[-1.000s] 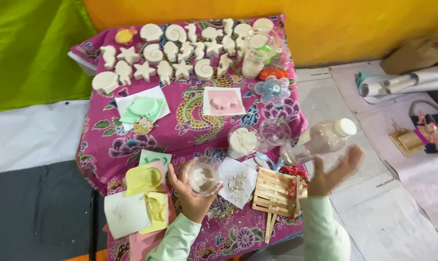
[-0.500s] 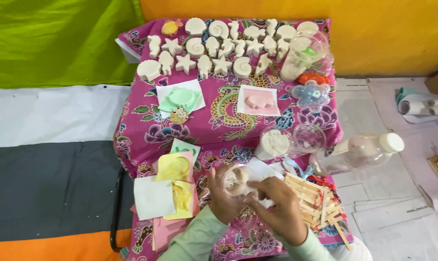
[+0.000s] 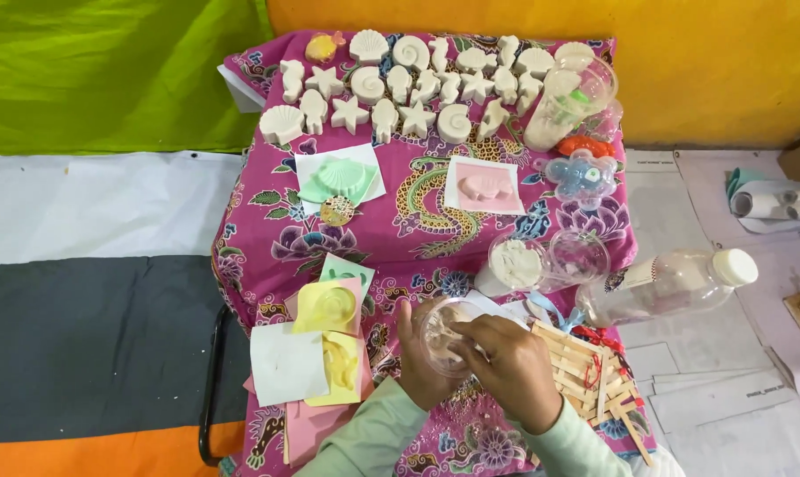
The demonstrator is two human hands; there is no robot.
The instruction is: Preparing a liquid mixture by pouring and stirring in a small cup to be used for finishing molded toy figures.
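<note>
My left hand grips a small clear plastic cup near the front of a table covered with a magenta patterned cloth. My right hand is over the cup's right side with its fingers curled at the rim; what it pinches is hidden. Just right of the hands lies a bundle of wooden sticks. A clear bottle with a white cap lies on its side at the table's right edge.
Several white plaster shells and stars fill the back of the table. Coloured moulds sit on paper: green, pink, yellow. Clear cups of white powder stand mid-right. Paper rolls lie far right.
My right hand let go of the bottle, which now lies on the table edge, and came onto the cup held by my left hand. The view shifted left.
</note>
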